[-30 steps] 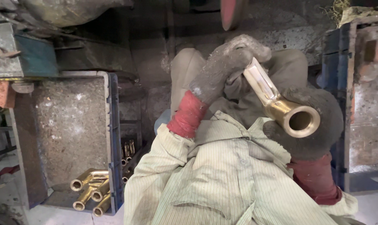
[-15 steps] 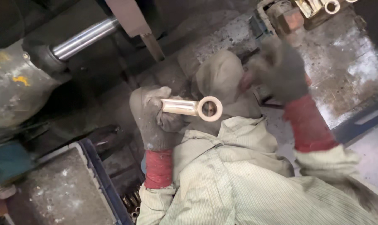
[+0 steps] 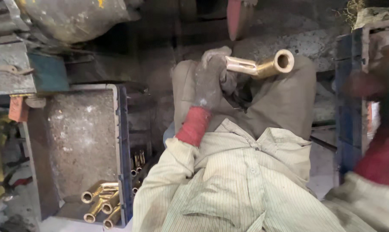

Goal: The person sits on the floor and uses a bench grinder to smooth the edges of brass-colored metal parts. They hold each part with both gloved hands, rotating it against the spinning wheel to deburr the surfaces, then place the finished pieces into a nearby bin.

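1. The left hand (image 3: 209, 79), gloved, has its fingers wrapped around the flat end of a brass fitting (image 3: 261, 66) at upper centre, above the lap.
2. Held by one end only, the fitting could slip and drop.
3. The right hand (image 3: 370, 81) is blurred at the right edge; I cannot tell how its fingers stand.
4. More brass pieces (image 3: 101, 204) lie in the tray (image 3: 122, 129) at lower left.

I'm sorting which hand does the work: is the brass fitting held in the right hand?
No: the gloved left hand grips the brass fitting by its flat end, while the right hand is off to the side, blurred.

Blue tray (image 3: 122, 141) w/ brass fittings (image 3: 101, 204); grey machine housing (image 3: 70, 17) top-left.
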